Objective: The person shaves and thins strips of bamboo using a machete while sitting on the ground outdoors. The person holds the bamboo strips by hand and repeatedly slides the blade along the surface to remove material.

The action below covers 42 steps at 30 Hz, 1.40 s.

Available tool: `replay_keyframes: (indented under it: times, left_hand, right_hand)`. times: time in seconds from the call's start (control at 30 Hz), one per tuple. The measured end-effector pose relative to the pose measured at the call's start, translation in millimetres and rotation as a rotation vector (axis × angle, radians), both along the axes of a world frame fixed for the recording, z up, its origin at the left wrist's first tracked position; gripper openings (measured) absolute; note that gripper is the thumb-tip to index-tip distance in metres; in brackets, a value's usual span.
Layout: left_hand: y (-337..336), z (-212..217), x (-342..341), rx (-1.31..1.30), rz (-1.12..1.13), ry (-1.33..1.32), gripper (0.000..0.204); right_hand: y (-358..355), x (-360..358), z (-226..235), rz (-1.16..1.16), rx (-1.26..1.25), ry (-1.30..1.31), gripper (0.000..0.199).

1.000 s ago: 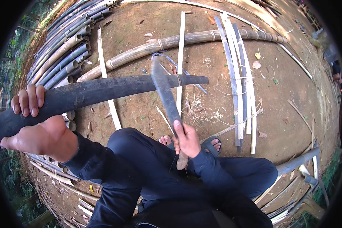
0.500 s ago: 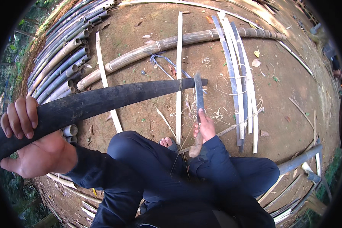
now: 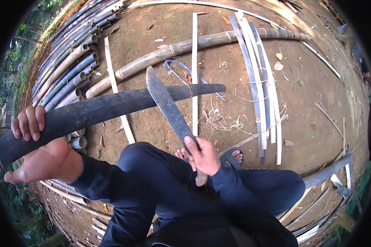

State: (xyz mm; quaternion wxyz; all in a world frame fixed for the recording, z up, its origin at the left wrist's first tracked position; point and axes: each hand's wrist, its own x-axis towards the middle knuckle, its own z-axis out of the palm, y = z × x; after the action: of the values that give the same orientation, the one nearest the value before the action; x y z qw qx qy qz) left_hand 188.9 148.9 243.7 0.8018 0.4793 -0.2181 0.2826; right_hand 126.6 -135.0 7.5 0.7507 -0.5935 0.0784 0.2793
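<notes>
A long dark strip of split bamboo (image 3: pixel 107 103) stretches from the left edge to the middle of the head view. My left hand (image 3: pixel 43 148) is closed around its near end, fingers over the top edge. My right hand (image 3: pixel 203 155) grips the handle of a machete (image 3: pixel 171 108), thumb laid along the base of the blade. The blade points up and to the left, and its upper part crosses over the bamboo strip. Whether the blade touches the strip I cannot tell.
A thick bamboo pole (image 3: pixel 152 59) lies across the ground, with pale slats (image 3: pixel 195 61) over it. More slats (image 3: pixel 251 74) lie to the right. A pile of dark bamboo poles (image 3: pixel 76 53) is at the far left. Shavings (image 3: pixel 218 119) and a sandaled foot (image 3: pixel 233 157) are close by.
The machete has moved left along the bamboo strip, away from its far end, and its blade now tilts left. My right hand has come nearer and leftward. My left hand has shifted slightly right.
</notes>
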Motion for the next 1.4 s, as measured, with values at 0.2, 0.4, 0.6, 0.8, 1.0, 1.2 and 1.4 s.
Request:
replay_keyframes:
  times: [0.2,0.4,0.6,0.8,1.0,1.2,1.4]
  left_hand:
    - [-15.5,2.7,-4.4,-0.025,0.148,-0.024,0.075]
    - [-10.8,-3.1,-2.9,-0.103,0.364,0.064,0.069]
    - [-40.7,0.2,-7.1,-0.152,0.443,0.048,0.062]
    - [-63.4,15.9,-7.4,-0.181,0.542,0.070,0.053]
    - [-62.9,10.1,-2.0,-0.203,0.447,0.059,0.056]
    - [-66.4,13.2,-5.8,-0.230,0.422,0.028,0.064]
    - [-53.9,7.6,-5.7,-0.235,0.424,0.037,0.066]
  right_hand:
    - [-20.4,19.3,-48.2,-0.226,-0.004,0.260,0.046]
    - [-9.0,1.9,-23.1,-0.112,0.005,0.135,0.041]
    - [1.6,-8.6,-19.1,-0.139,0.069,0.187,0.044]
    - [-26.6,9.2,-49.9,-0.205,-0.061,0.175,0.046]
    - [-1.3,-20.8,1.9,-0.027,0.059,0.055,0.046]
    - [-45.5,17.2,-80.1,-0.304,-0.057,0.303,0.041]
    - [4.0,-20.5,9.3,-0.014,0.056,0.011,0.045]
